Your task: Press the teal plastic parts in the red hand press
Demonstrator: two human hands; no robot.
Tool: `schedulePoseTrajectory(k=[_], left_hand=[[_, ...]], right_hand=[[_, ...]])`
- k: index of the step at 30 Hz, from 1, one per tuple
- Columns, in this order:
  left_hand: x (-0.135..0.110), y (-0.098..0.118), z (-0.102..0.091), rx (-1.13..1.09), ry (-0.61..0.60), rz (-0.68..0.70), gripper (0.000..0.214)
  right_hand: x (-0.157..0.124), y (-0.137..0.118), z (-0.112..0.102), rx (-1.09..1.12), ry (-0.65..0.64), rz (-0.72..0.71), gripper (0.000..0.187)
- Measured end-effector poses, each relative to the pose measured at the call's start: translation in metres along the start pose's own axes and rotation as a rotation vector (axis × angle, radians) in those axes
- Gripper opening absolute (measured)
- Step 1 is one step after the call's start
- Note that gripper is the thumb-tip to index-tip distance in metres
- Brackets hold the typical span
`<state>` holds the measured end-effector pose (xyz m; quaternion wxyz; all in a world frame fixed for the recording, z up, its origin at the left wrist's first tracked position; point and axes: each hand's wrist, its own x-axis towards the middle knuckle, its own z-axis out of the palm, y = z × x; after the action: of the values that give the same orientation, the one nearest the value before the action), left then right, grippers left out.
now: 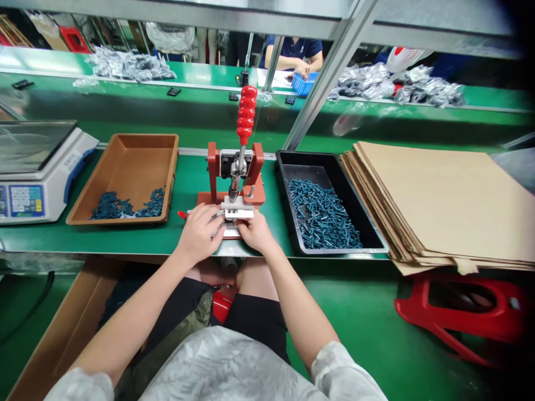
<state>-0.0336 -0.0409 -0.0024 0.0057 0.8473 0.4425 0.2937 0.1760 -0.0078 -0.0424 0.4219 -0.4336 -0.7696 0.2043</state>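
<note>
A hand press with a red ribbed handle point(246, 114) stands in the middle of the bench, its handle upright. Below its plunger sits a small metal fixture point(239, 213). My left hand point(200, 231) is at the fixture's left side, fingers bent and drawn together, with the fingertips partly hidden. At the right front corner, my right hand point(256, 231) has its fingers closed against the fixture. Whatever small piece either hand grips is too hidden to name. A small red tip point(181, 214) pokes out left of my left hand.
Left of the press are a brown tray point(123, 147) with dark blue-green parts and a scale point(45, 172). A black tray point(309, 161) of small blue-green pieces and stacked cardboard sheets point(443, 195) stand right. Behind, a co-worker's hands point(301, 69) are by a blue bin point(304, 84).
</note>
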Motion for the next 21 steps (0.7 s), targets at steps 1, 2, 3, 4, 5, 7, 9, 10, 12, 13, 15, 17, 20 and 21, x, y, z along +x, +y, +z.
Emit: schedulePoseTrajectory(k=[1, 2, 3, 4, 5, 7, 9, 10, 12, 13, 15, 17, 20, 21], left_hand=[[-0.006, -0.003, -0.003, 0.008, 0.138, -0.027, 0.027], [-0.010, -0.006, -0.006, 0.017, 0.282, -0.070, 0.029], [-0.013, -0.011, -0.009, 0.013, 0.407, -0.127, 0.032], [-0.013, -0.015, -0.010, -0.020, 0.497, -0.197, 0.037], [-0.012, -0.019, -0.010, -0.087, 0.539, -0.271, 0.042], [-0.004, -0.023, -0.005, -0.267, 0.489, -0.398, 0.051], [0.005, -0.021, 0.003, -0.347, 0.344, -0.424, 0.061], [0.009, -0.018, 0.006, -0.321, 0.264, -0.405, 0.068], [0.015, -0.010, 0.010, -0.218, 0.119, -0.340, 0.082], [0.017, -0.007, 0.010, -0.178, 0.059, -0.306, 0.087], [0.018, -0.003, 0.008, -0.154, -0.034, -0.257, 0.089], [0.016, -0.005, 0.006, -0.162, -0.083, -0.219, 0.087], [0.011, -0.014, 0.004, -0.249, -0.046, -0.235, 0.077], [0.012, -0.018, 0.003, -0.290, 0.007, -0.275, 0.072]], right_hand=[[0.000, 0.000, 0.000, 0.005, 0.003, -0.008, 0.022], [0.000, 0.000, 0.000, 0.014, 0.007, -0.015, 0.021], [0.001, 0.000, 0.000, 0.024, 0.010, -0.023, 0.020], [0.001, -0.001, 0.000, 0.034, 0.015, -0.029, 0.020], [0.001, -0.001, 0.000, 0.041, 0.021, -0.031, 0.021], [0.001, -0.003, 0.000, 0.052, 0.030, -0.010, 0.021], [0.000, -0.005, -0.001, 0.066, 0.034, 0.031, 0.021], [0.000, -0.005, -0.001, 0.080, 0.033, 0.054, 0.020], [0.001, -0.003, -0.002, 0.128, 0.032, 0.113, 0.021], [0.002, -0.002, -0.003, 0.166, 0.033, 0.159, 0.023], [0.005, 0.003, -0.003, 0.263, 0.011, 0.271, 0.031], [0.010, 0.006, -0.005, 0.354, -0.062, 0.356, 0.037], [0.017, 0.008, -0.008, 0.416, -0.179, 0.377, 0.032], [0.018, 0.007, -0.008, 0.420, -0.191, 0.374, 0.030]])
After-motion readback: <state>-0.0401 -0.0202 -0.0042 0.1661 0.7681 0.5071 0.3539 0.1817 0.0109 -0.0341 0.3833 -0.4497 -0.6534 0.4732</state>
